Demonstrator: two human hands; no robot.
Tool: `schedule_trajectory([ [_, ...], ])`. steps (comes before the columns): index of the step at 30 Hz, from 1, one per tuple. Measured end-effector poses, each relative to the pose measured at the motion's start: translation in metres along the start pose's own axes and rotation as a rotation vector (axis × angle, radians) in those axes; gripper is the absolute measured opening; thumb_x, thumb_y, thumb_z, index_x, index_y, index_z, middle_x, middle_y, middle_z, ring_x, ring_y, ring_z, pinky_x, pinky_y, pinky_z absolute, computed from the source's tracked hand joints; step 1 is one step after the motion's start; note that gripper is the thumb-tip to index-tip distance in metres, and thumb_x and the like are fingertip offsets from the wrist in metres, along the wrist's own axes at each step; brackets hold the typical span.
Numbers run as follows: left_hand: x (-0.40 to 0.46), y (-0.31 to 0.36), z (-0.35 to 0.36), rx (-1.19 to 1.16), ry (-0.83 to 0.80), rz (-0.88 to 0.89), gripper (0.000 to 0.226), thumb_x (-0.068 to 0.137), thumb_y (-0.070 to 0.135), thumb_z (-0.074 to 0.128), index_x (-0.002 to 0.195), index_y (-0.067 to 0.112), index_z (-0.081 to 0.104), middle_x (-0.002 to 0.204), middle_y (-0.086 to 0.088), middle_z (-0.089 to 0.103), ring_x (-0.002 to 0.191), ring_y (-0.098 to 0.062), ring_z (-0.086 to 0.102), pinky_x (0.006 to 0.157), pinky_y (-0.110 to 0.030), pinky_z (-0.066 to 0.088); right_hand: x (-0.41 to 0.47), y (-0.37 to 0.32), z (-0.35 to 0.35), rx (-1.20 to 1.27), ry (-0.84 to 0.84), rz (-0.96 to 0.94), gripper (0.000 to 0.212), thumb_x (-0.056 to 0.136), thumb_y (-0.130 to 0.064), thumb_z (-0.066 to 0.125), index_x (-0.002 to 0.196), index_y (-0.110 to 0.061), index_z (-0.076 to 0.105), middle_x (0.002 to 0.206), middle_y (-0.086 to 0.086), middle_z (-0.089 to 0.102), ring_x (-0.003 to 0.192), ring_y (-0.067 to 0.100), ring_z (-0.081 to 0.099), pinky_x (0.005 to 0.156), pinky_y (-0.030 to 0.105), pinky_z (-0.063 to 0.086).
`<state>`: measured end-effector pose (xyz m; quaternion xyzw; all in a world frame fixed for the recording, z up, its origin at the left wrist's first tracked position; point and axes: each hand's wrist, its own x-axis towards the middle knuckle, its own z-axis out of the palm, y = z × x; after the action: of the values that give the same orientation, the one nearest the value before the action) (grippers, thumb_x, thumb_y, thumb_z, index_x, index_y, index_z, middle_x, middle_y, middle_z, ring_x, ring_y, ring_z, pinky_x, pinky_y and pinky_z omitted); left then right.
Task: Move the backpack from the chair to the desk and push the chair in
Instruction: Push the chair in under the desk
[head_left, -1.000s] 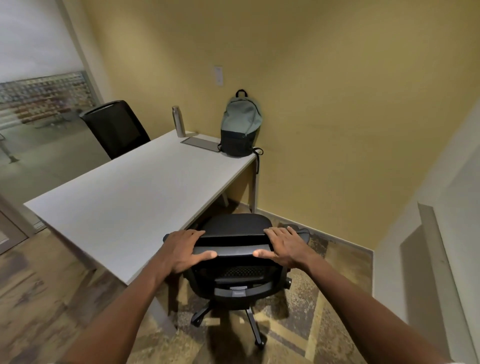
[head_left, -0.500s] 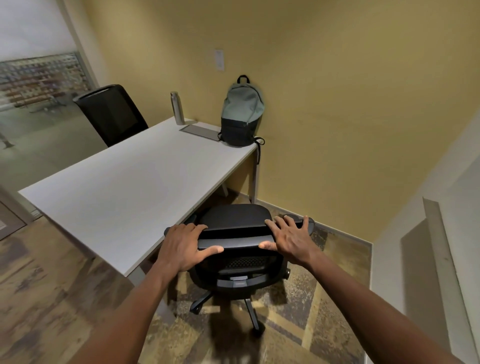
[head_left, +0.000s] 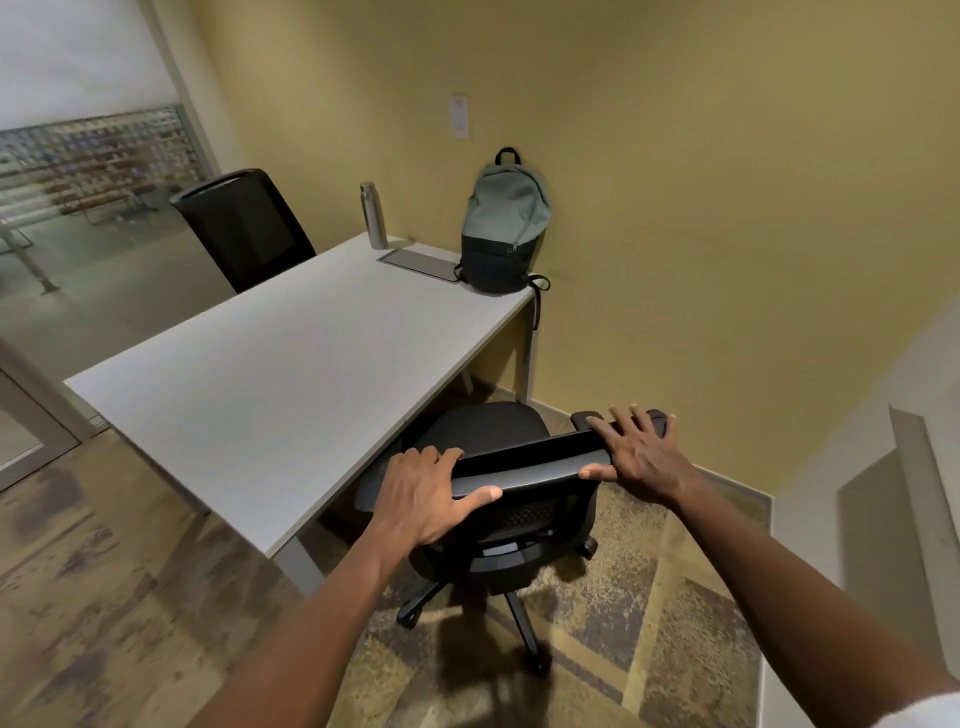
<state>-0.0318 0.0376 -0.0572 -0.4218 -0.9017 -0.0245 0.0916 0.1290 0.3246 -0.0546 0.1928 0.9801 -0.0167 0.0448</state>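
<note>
Beside a white rectangular desk (head_left: 291, 374), left hand (head_left: 428, 493) and right hand (head_left: 641, 457) each grip the top rail of a black mesh-backed office chair (head_left: 483, 431), fingers draped over it. A grey-green fabric backpack (head_left: 504, 223) stands upright on the desk's far corner.

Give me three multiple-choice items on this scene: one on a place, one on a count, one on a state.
1. Where is the backpack?
A. On the desk's far corner.
B. On a chair seat.
C. On the floor.

2. How many chairs are in view?
A. One.
B. Two.
C. Three.

3. What are the hands doing?
A. Hanging free.
B. Lifting the backpack.
C. Holding the top of the office chair's backrest.

Answers:
1 A: it stands upright on the desk's far right corner.
2 B: the office chair, plus a black mesh chair beyond the desk.
3 C: the left hand and right hand each hold one end of the top rail, thumbs on its near side.
</note>
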Motion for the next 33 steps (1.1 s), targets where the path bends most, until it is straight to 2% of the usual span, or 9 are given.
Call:
schedule_trajectory([
  [4, 0.007, 0.004, 0.002, 0.017, 0.04, -0.021, 0.106, 0.073, 0.094, 0.006, 0.136, 0.023, 0.053, 0.09, -0.003, 0.064, 0.076, -0.022, 0.058, 0.073, -0.038, 0.044, 0.01, 0.003, 0.012, 0.326, 0.024, 0.237, 0.138, 0.049, -0.103, 0.029, 0.156, -0.018, 0.003, 0.16, 0.026, -0.017, 0.147, 0.049, -0.013, 0.114, 0.069, 0.003],
  [7, 0.014, 0.011, 0.003, 0.035, 0.038, -0.047, 0.107, 0.073, 0.094, 0.004, 0.134, 0.022, 0.055, 0.086, -0.004, 0.064, 0.075, -0.023, 0.058, 0.074, -0.039, 0.046, 0.019, 0.006, 0.014, 0.56, 0.049, 0.329, 0.152, 0.042, -0.097, 0.048, 0.155, -0.012, -0.006, 0.156, 0.026, -0.03, 0.145, 0.048, -0.02, 0.116, 0.063, 0.005],
  [9, 0.019, 0.02, 0.004, 0.04, 0.032, -0.08, 0.108, 0.073, 0.094, 0.003, 0.134, 0.022, 0.055, 0.087, -0.005, 0.064, 0.077, -0.025, 0.058, 0.076, -0.041, 0.046, 0.028, 0.015, 0.012, 0.617, 0.04, 0.314, 0.151, 0.044, -0.091, 0.055, 0.155, -0.01, -0.009, 0.155, 0.024, -0.034, 0.146, 0.046, -0.022, 0.117, 0.061, 0.006],
  [14, 0.043, 0.049, 0.008, 0.044, 0.029, -0.186, 0.109, 0.071, 0.095, 0.001, 0.13, 0.021, 0.056, 0.098, -0.01, 0.066, 0.087, -0.03, 0.06, 0.08, -0.043, 0.044, 0.068, 0.052, -0.003, 0.557, -0.061, 0.211, 0.144, 0.054, -0.082, 0.06, 0.154, -0.009, -0.013, 0.155, 0.022, -0.036, 0.146, 0.042, -0.024, 0.118, 0.06, 0.005],
  [19, 0.078, 0.072, 0.016, 0.044, 0.032, -0.273, 0.106, 0.073, 0.094, 0.004, 0.124, 0.02, 0.059, 0.099, -0.009, 0.067, 0.087, -0.03, 0.061, 0.078, -0.042, 0.044, 0.118, 0.086, -0.012, 0.512, -0.1, 0.106, 0.137, 0.058, -0.082, 0.054, 0.156, -0.01, -0.008, 0.158, 0.02, -0.031, 0.147, 0.038, -0.025, 0.12, 0.056, 0.003],
  [23, 0.108, 0.08, 0.023, 0.047, 0.039, -0.29, 0.102, 0.077, 0.091, 0.005, 0.12, 0.019, 0.062, 0.092, -0.004, 0.067, 0.079, -0.025, 0.06, 0.071, -0.039, 0.045, 0.154, 0.107, -0.012, 0.363, -0.063, -0.037, 0.112, 0.066, -0.089, 0.034, 0.157, -0.03, 0.007, 0.164, 0.012, -0.018, 0.148, 0.031, -0.024, 0.12, 0.055, 0.002],
  [26, 0.127, 0.081, 0.026, 0.039, 0.032, -0.319, 0.1, 0.077, 0.091, 0.006, 0.12, 0.019, 0.062, 0.092, -0.003, 0.066, 0.08, -0.024, 0.06, 0.073, -0.039, 0.046, 0.176, 0.114, -0.016, 0.336, -0.079, -0.127, 0.093, 0.073, -0.088, 0.026, 0.153, -0.044, 0.016, 0.166, 0.004, -0.01, 0.149, 0.028, -0.022, 0.119, 0.057, 0.005],
  [29, 0.144, 0.081, 0.029, 0.037, 0.029, -0.357, 0.099, 0.078, 0.091, 0.008, 0.119, 0.02, 0.062, 0.092, -0.003, 0.068, 0.08, -0.025, 0.06, 0.071, -0.039, 0.046, 0.198, 0.116, -0.024, 0.356, -0.134, -0.159, 0.087, 0.079, -0.083, 0.026, 0.154, -0.042, 0.015, 0.166, 0.003, -0.011, 0.148, 0.028, -0.024, 0.12, 0.056, 0.006],
  [33, 0.165, 0.081, 0.032, 0.036, 0.014, -0.405, 0.099, 0.078, 0.091, 0.009, 0.12, 0.019, 0.063, 0.087, -0.003, 0.067, 0.076, -0.024, 0.06, 0.066, -0.037, 0.045, 0.22, 0.112, -0.028, 0.328, -0.134, -0.174, 0.069, 0.095, -0.065, 0.027, 0.156, -0.035, 0.013, 0.165, 0.008, -0.013, 0.149, 0.03, -0.022, 0.121, 0.052, 0.007],
])
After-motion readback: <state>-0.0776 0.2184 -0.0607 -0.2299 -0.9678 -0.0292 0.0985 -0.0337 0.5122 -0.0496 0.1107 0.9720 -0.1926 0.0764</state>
